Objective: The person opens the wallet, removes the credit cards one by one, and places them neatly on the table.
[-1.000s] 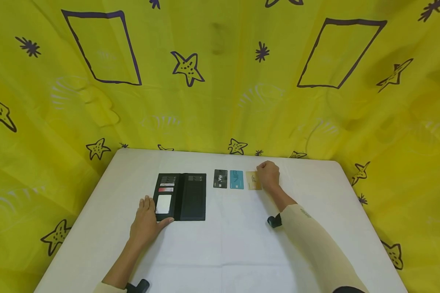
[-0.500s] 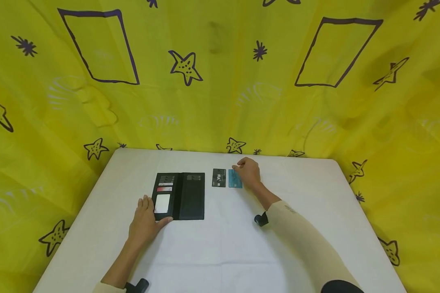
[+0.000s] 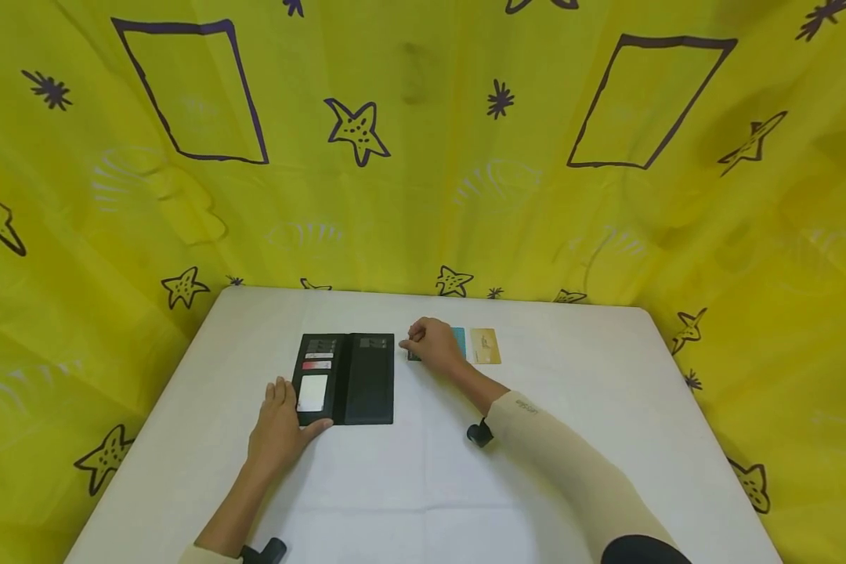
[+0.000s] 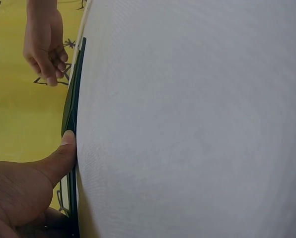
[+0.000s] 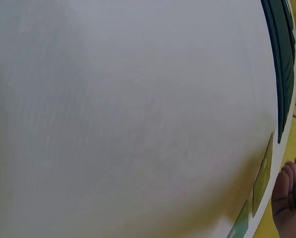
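An open black wallet (image 3: 370, 384) lies flat on the table, with cards and a white panel in its left half. My left hand (image 3: 275, 431) rests at its lower left corner, fingers straight along the left side. In the left wrist view, the thumb (image 4: 63, 153) lies against the wallet's near edge. My right hand (image 3: 433, 345) is over the black card, loosely curled, with nothing seen in it. That black card (image 3: 413, 356) is mostly hidden, and the blue card (image 3: 460, 338) partly so. A gold card (image 3: 486, 346) lies fully visible to the right.
The white table (image 3: 423, 478) has its far edge against a yellow curtain (image 3: 423, 211) printed with stars and frames. Dark wrist straps show on both forearms, and a beige sleeve (image 3: 571, 462) covers the right one.
My right hand has moved left from the gold card, past the blue card, to the black card. The cards lie where they were. My left hand and the wallet have stayed put.
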Available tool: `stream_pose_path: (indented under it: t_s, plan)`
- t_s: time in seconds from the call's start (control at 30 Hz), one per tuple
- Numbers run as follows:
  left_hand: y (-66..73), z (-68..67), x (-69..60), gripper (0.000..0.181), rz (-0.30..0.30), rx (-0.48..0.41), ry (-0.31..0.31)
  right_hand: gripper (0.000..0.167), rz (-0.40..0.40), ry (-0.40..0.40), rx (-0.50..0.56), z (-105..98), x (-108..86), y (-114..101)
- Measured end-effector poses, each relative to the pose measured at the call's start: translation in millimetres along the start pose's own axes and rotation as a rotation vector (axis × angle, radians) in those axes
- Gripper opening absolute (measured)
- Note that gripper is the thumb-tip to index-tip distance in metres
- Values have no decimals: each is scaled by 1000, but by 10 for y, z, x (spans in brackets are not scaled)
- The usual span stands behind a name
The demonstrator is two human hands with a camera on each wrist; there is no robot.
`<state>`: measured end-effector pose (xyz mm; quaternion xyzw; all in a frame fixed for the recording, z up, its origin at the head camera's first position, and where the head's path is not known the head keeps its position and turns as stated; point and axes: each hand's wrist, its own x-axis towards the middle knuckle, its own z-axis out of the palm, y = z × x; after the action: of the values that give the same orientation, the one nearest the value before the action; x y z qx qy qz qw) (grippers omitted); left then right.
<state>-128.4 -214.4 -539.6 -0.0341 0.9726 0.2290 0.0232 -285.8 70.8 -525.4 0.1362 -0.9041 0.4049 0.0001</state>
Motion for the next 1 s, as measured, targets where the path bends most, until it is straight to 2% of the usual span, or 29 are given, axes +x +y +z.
stream_pose_path:
  t_s: [0.13, 0.43, 0.77, 1.0]
  plan:
    - [2, -5, -6, 108, -13, 0, -2, 23, -39, -84, 1, 92, 5, -104]
    - [4, 9, 3, 109, -22, -3, -2, 25, -91, -152, -90, 246, 48, -218]
    - [7, -5, 6, 109, -14, -1, -5, 29, -72, -176, -142, 299, 58, -225]
    - [4, -6, 0, 108, -10, -2, -5, 30, -51, -171, -131, 301, 47, -235]
